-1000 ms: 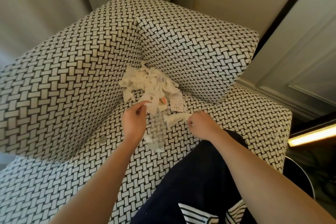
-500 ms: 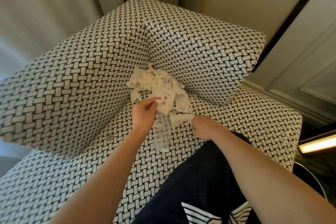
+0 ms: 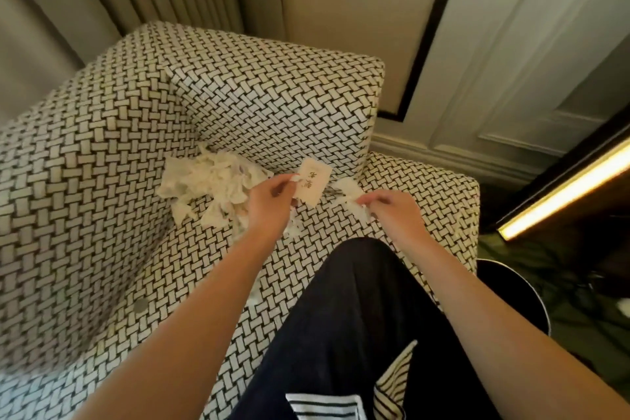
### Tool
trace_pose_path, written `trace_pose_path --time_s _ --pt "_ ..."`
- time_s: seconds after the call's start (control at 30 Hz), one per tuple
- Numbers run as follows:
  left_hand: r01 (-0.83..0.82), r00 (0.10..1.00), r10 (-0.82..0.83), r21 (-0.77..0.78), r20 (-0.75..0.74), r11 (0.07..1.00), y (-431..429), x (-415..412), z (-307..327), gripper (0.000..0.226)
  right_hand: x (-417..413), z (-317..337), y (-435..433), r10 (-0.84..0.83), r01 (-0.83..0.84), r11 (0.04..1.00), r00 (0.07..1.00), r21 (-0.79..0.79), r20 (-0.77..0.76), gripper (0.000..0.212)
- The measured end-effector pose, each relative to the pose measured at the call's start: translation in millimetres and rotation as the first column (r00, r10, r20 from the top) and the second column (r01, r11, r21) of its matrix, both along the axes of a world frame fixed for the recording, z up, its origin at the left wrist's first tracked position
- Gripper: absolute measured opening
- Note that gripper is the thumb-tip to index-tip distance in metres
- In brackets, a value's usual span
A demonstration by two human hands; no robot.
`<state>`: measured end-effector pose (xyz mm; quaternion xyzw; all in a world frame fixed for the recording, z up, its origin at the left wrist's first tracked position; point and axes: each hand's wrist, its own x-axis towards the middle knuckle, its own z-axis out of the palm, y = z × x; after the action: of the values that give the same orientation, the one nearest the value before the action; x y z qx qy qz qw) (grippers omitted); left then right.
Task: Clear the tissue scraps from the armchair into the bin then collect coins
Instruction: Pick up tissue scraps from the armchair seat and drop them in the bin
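**Tissue scraps heaped in the armchair's back corner, both grips at the pile's near edge**

Tissue scraps (image 3: 211,181) lie in a loose white heap on the seat of the armchair (image 3: 102,181), pushed into the corner where the backrest meets the side arm. Both forearms reach forward from the bottom of the view, bare and roughly parallel.

The left grip (image 3: 269,201) hangs just right of the heap, back of the hand up and wrist straight. Its thumb and fingers pinch a small printed paper slip (image 3: 312,184) by its lower left edge. The slip stands tilted, clear of the seat.

The right grip (image 3: 392,211) is just beside it, knuckles up and fingers curled. Its fingertips are closed on a crumpled white scrap (image 3: 346,188) that trails down to the seat fabric. The two grips are near each other but not touching.

A knee in dark trousers (image 3: 358,300) rests on the seat's front edge between the forearms. A coin (image 3: 139,306) lies flat on the seat, well apart from the heap and nearer the camera on the left. The bin (image 3: 504,283), dark and round with a pale rim, stands on the floor just beside the armchair's right side
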<state>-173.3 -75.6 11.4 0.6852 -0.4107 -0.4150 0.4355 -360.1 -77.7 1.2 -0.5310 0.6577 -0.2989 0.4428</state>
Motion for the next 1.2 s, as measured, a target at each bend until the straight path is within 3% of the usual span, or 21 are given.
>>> trace_pose_path --time_s 0.3,0.43,0.6,0.93,1.2 --pt "0.237 0.96 -0.227 0.047 -0.162 0.97 -35 -136 22 0.015 -133 7 38 -0.295 0.295 0.955 0.952 0.018 0.077 0.026" --pt "0.397 0.91 -0.378 0.098 -0.172 0.912 -33 -209 15 0.027 -183 -6 71 -0.475 0.47 0.879 0.856 0.076 0.202 0.02" --pt "0.505 0.849 -0.441 0.202 -0.291 0.839 -17 -273 2 0.034 -221 -36 101 -0.588 0.566 0.808 0.793 0.164 0.158 0.026" --pt "0.582 0.813 -0.422 0.517 -0.402 0.628 8 -350 -45 0.031 -268 -70 144 -0.677 0.619 0.722 0.725 0.309 0.128 0.032" --pt "0.642 0.753 -0.545 0.593 -0.37 0.486 16 -358 -57 0.016 -275 -86 144 -0.702 0.624 0.687 0.702 0.372 0.118 0.03"
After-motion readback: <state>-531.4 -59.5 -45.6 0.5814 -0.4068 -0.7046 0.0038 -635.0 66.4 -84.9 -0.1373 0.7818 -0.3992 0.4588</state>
